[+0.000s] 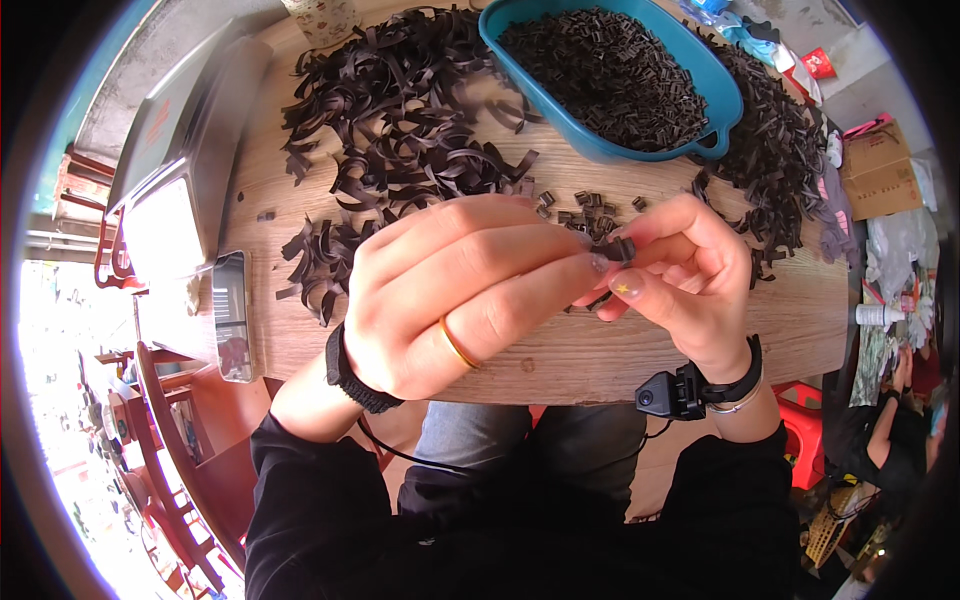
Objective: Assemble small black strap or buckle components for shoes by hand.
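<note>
Over the near part of the wooden table, my two hands meet at a small dark brown piece that looks like a folded strip. My left hand, a gold ring on one finger, pinches it from the left. From the right, my right hand grips the same piece between thumb and fingers. Fingers partly cover it, so its full shape is hidden. Just beyond lie several small dark folded pieces. Loose dark strips are heaped farther back on the left.
A teal basin full of small dark pieces stands at the back. More dark strips pile up to its right. A phone lies at the table's left edge, beside a grey box. A red stool is on the right.
</note>
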`<control>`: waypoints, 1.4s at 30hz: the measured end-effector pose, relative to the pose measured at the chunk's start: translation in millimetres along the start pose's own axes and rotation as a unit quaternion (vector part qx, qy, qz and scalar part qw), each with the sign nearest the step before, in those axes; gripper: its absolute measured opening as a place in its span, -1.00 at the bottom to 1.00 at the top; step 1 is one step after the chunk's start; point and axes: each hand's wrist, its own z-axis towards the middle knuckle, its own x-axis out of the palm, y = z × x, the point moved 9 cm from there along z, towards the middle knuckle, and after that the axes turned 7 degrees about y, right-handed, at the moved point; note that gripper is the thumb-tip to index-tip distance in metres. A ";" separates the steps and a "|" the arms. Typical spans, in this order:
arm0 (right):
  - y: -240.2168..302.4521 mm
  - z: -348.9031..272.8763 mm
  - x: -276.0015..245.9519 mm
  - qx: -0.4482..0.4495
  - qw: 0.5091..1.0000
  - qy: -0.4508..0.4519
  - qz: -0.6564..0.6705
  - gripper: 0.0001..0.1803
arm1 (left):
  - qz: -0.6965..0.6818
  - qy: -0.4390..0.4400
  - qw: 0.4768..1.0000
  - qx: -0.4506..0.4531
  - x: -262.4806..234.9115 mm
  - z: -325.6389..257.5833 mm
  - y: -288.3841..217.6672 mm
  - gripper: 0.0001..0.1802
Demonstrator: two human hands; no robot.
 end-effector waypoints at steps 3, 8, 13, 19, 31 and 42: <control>-5.1 -0.7 3.5 0.061 0.998 -0.002 -0.027 -0.75 | -0.014 0.013 0.999 0.031 4.5 -3.7 -4.7 -0.64; -3.1 1.0 -1.1 0.050 0.998 -0.022 -0.034 -0.76 | -0.028 0.026 0.999 0.029 7.4 -4.8 3.2 -0.66; 4.0 0.4 -8.8 -0.014 0.998 -0.049 0.020 -0.78 | -0.008 0.021 0.999 -0.046 3.4 -3.5 6.9 -0.69; -0.4 1.1 -1.1 0.013 0.999 -0.022 -0.038 -0.78 | -0.031 0.017 0.997 -0.063 2.5 -4.8 6.0 -0.70; -9.2 -0.1 -2.9 0.066 0.996 -0.021 -0.056 -0.78 | -0.020 0.022 0.998 -0.057 8.7 -5.0 7.9 -0.70; 11.3 -7.3 4.4 -0.124 0.966 -0.013 -0.228 -0.68 | 0.010 -0.017 0.998 -0.054 8.4 -3.3 4.4 -0.74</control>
